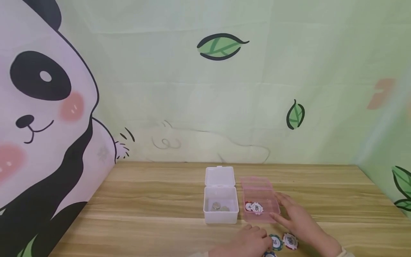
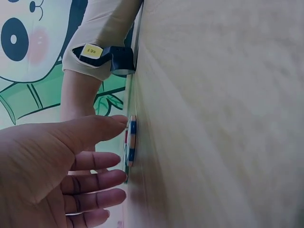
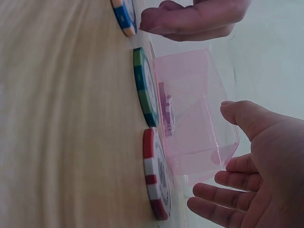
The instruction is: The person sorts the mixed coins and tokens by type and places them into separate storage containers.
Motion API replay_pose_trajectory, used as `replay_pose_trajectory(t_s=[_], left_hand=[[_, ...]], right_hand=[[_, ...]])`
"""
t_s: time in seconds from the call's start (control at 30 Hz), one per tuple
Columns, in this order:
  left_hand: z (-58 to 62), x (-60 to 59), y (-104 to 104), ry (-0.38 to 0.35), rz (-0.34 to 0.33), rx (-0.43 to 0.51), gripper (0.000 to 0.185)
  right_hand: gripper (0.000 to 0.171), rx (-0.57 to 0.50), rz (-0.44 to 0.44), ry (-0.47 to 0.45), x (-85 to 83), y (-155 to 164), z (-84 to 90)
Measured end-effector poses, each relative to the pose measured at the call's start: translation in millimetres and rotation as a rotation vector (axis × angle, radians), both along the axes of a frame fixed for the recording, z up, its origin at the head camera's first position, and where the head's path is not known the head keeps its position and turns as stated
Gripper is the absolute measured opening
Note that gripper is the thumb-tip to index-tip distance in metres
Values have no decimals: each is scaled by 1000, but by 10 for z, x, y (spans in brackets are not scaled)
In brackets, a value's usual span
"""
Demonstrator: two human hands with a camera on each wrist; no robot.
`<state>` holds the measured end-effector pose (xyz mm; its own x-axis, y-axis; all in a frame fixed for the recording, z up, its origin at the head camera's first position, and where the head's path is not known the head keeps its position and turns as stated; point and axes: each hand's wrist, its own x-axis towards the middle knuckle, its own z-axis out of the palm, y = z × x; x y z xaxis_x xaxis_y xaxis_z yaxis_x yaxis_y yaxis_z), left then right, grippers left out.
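Where a red-and-white poker chip (image 1: pixel 290 241) lies face up on the wooden table (image 1: pixel 144 207), its centre reads "100", turned sideways to the head camera. Just beside it, a green poker chip (image 1: pixel 277 242) bears a sideways number ending in zero, whose first digit I cannot tell for sure. Nearest the person lies a blue poker chip (image 1: pixel 269 254), cut off by the lower edge of the head view, its number unreadable. Inside the translucent pink box (image 1: pixel 260 217), a white-faced chip (image 1: pixel 257 207) shows "500" and partly covers a red-edged chip (image 1: pixel 248 206) whose marking is unclear. On the other arm in the left wrist view, a yellow label (image 2: pixel 91 51) sits on a dark wrist strap (image 2: pixel 122 59) over a pale sleeve (image 2: pixel 102 28); its characters, upside down, are too small to read.

The left hand (image 1: pixel 250 241) is low over the table, thumb and fingers apart and fairly straight, with the thumb tip at the blue chip's edge; I cannot tell whether they touch. The right hand (image 1: pixel 302 219) reaches in from the right, fingers extended along the pink box's right wall and thumb spread off towards its front corner, clasping nothing; contact with the wall is unclear.

Left of the pink box stands a white plastic box (image 1: pixel 221 217), lid tipped back, with silver coins (image 1: pixel 216 205) on its floor.
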<state>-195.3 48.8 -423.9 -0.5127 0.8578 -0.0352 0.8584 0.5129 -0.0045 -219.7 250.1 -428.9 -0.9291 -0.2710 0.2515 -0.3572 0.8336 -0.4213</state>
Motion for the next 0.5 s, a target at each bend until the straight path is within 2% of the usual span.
replay_pose_trajectory(t_s=[0.5], left_hand=[[-65,-25,69,-33,-2,0,20]], right_hand=[[67,-8,6,1,5,-4,1]])
